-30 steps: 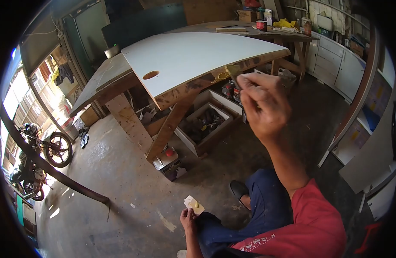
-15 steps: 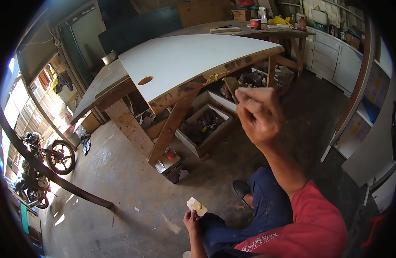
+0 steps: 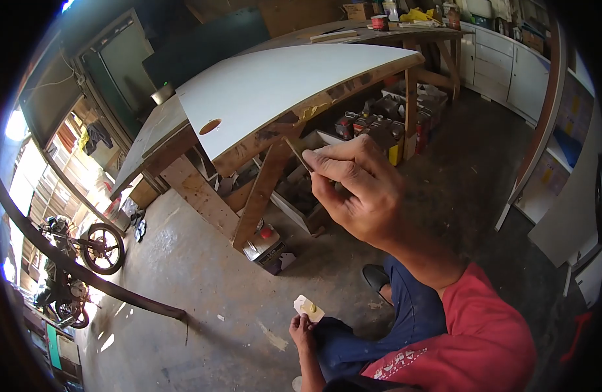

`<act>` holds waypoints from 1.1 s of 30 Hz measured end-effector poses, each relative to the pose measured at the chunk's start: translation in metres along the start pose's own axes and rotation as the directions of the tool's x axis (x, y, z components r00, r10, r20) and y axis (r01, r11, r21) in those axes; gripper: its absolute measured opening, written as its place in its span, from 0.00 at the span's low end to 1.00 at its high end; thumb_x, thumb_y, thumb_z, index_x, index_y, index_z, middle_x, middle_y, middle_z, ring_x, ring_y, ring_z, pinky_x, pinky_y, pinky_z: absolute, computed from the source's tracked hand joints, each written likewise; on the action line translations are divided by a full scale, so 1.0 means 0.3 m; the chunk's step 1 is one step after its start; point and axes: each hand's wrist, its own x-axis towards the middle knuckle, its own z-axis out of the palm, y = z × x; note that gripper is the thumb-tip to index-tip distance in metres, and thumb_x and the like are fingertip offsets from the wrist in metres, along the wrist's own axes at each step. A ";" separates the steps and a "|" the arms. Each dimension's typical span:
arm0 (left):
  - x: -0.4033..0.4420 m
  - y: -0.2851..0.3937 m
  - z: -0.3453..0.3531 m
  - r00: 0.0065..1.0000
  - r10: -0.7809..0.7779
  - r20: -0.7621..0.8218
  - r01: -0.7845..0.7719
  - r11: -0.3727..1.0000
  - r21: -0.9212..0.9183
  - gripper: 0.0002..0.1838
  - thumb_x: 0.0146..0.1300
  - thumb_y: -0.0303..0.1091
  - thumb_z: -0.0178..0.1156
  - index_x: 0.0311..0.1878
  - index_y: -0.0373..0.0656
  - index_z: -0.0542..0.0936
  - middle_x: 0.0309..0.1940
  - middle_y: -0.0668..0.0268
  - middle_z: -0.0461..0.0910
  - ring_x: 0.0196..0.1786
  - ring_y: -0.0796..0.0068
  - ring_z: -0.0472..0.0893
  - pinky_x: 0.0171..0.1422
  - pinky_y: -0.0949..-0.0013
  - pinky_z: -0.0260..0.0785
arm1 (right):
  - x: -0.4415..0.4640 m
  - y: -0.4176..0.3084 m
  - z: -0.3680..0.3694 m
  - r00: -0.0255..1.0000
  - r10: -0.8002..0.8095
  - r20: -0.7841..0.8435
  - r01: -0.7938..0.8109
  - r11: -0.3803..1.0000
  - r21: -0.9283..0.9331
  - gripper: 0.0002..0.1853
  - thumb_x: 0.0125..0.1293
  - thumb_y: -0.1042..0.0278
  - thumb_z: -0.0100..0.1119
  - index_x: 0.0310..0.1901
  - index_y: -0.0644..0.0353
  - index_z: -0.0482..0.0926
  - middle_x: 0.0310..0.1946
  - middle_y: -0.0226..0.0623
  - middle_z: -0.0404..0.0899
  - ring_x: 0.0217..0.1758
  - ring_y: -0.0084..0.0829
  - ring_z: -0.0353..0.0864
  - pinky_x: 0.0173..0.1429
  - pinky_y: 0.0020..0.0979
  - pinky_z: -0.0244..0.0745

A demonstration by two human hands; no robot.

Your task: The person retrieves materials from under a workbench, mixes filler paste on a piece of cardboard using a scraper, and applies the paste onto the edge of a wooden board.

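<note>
Right hand (image 3: 363,189): fingertips pinched on a thin scraper (image 3: 297,152), probably light and stiff, best gripped at its near end, before the panel's edge (image 3: 262,136). Left hand (image 3: 302,332): thumb and fingers closed on the small card (image 3: 309,309) at lower centre; its yellowish paste (image 3: 313,308) looks soft, smearable; hold the bare rim.
</note>
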 end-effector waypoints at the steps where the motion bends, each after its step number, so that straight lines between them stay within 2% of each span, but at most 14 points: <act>1: -0.001 -0.001 0.003 1.000 0.002 -0.015 -0.003 1.000 -0.010 0.10 0.73 0.33 0.63 0.47 0.35 0.79 0.31 0.68 0.77 0.28 0.81 0.76 0.32 0.76 0.76 | -0.001 0.000 -0.011 0.999 0.037 0.003 -0.037 0.999 0.020 0.13 0.54 0.81 0.72 0.42 0.58 0.85 0.39 0.32 0.84 0.39 0.32 0.84 0.39 0.30 0.80; 3: -0.008 0.005 0.008 0.999 0.010 -0.035 -0.011 1.000 -0.024 0.09 0.73 0.32 0.62 0.46 0.35 0.79 0.31 0.69 0.77 0.27 0.82 0.75 0.31 0.77 0.76 | 0.000 0.029 -0.036 0.996 0.071 -0.056 -0.069 0.997 0.033 0.11 0.57 0.82 0.71 0.42 0.60 0.85 0.38 0.33 0.84 0.37 0.26 0.83 0.34 0.25 0.78; 4: -0.009 0.007 0.001 0.999 0.009 -0.034 -0.009 1.000 -0.016 0.09 0.73 0.32 0.62 0.46 0.35 0.79 0.31 0.69 0.77 0.27 0.82 0.75 0.31 0.77 0.76 | 0.002 0.050 -0.047 0.995 0.077 -0.059 -0.075 0.997 0.028 0.11 0.57 0.82 0.71 0.42 0.60 0.85 0.38 0.33 0.84 0.37 0.26 0.83 0.34 0.25 0.78; 6: -0.006 0.003 -0.009 1.000 0.012 -0.011 -0.013 0.999 -0.036 0.08 0.74 0.32 0.62 0.46 0.36 0.78 0.31 0.69 0.77 0.28 0.83 0.75 0.31 0.78 0.75 | 0.002 0.092 -0.059 0.954 0.247 -0.169 -0.237 0.969 0.076 0.09 0.61 0.83 0.69 0.42 0.62 0.85 0.38 0.34 0.84 0.34 0.21 0.83 0.29 0.22 0.77; 7: -0.005 0.001 -0.011 1.000 0.011 -0.010 -0.011 0.999 -0.030 0.08 0.74 0.32 0.62 0.46 0.36 0.78 0.31 0.69 0.77 0.28 0.83 0.75 0.31 0.78 0.75 | 0.011 0.122 -0.057 0.956 0.213 -0.204 -0.195 0.975 0.106 0.08 0.62 0.84 0.67 0.42 0.64 0.85 0.38 0.36 0.84 0.32 0.20 0.83 0.26 0.20 0.77; 12: 0.002 -0.002 -0.008 1.000 0.000 -0.009 0.000 0.999 -0.038 0.09 0.74 0.32 0.62 0.46 0.35 0.78 0.31 0.69 0.78 0.27 0.83 0.75 0.30 0.78 0.74 | 0.036 0.110 -0.053 0.947 0.274 -0.170 -0.257 0.959 0.118 0.08 0.62 0.83 0.67 0.42 0.64 0.85 0.38 0.35 0.84 0.32 0.20 0.84 0.27 0.19 0.78; 16: 0.003 0.001 0.000 1.000 -0.003 -0.001 0.003 1.000 -0.021 0.09 0.74 0.33 0.62 0.47 0.35 0.78 0.32 0.68 0.79 0.29 0.82 0.77 0.33 0.77 0.76 | 0.038 0.035 -0.043 0.962 0.266 -0.058 -0.261 0.962 0.075 0.10 0.59 0.83 0.69 0.43 0.63 0.85 0.37 0.34 0.83 0.31 0.20 0.84 0.26 0.21 0.78; 20: 0.010 0.001 0.002 1.000 0.000 -0.001 0.000 1.000 -0.001 0.10 0.74 0.34 0.62 0.47 0.35 0.78 0.32 0.68 0.78 0.29 0.81 0.77 0.34 0.75 0.77 | 0.036 0.024 -0.038 0.987 0.163 0.005 -0.163 0.977 0.135 0.12 0.57 0.84 0.70 0.42 0.61 0.85 0.38 0.33 0.83 0.32 0.23 0.82 0.29 0.24 0.78; 23: 0.012 -0.008 0.004 1.000 0.008 -0.007 -0.008 1.000 -0.002 0.10 0.74 0.34 0.62 0.47 0.35 0.79 0.31 0.69 0.78 0.29 0.81 0.77 0.34 0.75 0.77 | 0.020 0.106 -0.062 0.988 -0.011 -0.156 0.000 0.998 -0.069 0.14 0.55 0.85 0.71 0.42 0.60 0.85 0.39 0.33 0.83 0.34 0.25 0.82 0.35 0.28 0.79; 24: 0.014 -0.009 0.004 1.000 0.012 -0.010 -0.012 1.000 0.009 0.10 0.73 0.34 0.62 0.47 0.35 0.79 0.31 0.69 0.77 0.29 0.81 0.77 0.34 0.75 0.77 | 0.016 0.132 -0.052 0.988 -0.018 -0.152 0.008 0.998 -0.066 0.14 0.55 0.85 0.71 0.42 0.60 0.85 0.39 0.33 0.83 0.34 0.25 0.82 0.35 0.28 0.79; 26: 0.013 -0.008 0.004 1.000 0.017 -0.011 -0.017 1.000 0.015 0.10 0.73 0.34 0.63 0.46 0.35 0.79 0.30 0.69 0.77 0.29 0.80 0.77 0.34 0.74 0.77 | 0.008 0.169 -0.034 0.965 -0.166 -0.205 0.115 0.964 -0.242 0.16 0.53 0.85 0.72 0.43 0.59 0.85 0.39 0.33 0.83 0.36 0.30 0.82 0.37 0.30 0.78; 27: 0.011 -0.004 0.003 1.000 0.010 -0.008 -0.010 1.000 0.011 0.10 0.73 0.34 0.62 0.46 0.35 0.79 0.30 0.69 0.76 0.29 0.80 0.77 0.34 0.74 0.77 | 0.002 0.176 -0.017 0.962 -0.189 -0.198 0.136 0.958 -0.254 0.19 0.51 0.85 0.73 0.45 0.57 0.86 0.39 0.32 0.82 0.38 0.33 0.80 0.37 0.30 0.77; 30: 0.011 0.000 0.009 1.000 0.008 -0.009 -0.008 1.000 0.008 0.09 0.73 0.33 0.62 0.45 0.35 0.79 0.30 0.69 0.76 0.28 0.80 0.76 0.33 0.74 0.77 | -0.031 0.200 0.039 0.961 -0.247 -0.128 0.204 0.938 -0.279 0.20 0.50 0.83 0.74 0.47 0.57 0.86 0.39 0.31 0.81 0.38 0.33 0.79 0.38 0.31 0.76; 33: 0.008 0.004 0.015 1.000 0.007 -0.016 -0.007 1.000 0.010 0.09 0.73 0.33 0.63 0.45 0.35 0.79 0.30 0.69 0.76 0.28 0.80 0.76 0.33 0.75 0.77 | -0.057 0.195 0.035 0.969 -0.236 -0.075 0.203 0.930 -0.305 0.21 0.51 0.81 0.75 0.48 0.57 0.86 0.39 0.30 0.79 0.38 0.32 0.78 0.38 0.31 0.76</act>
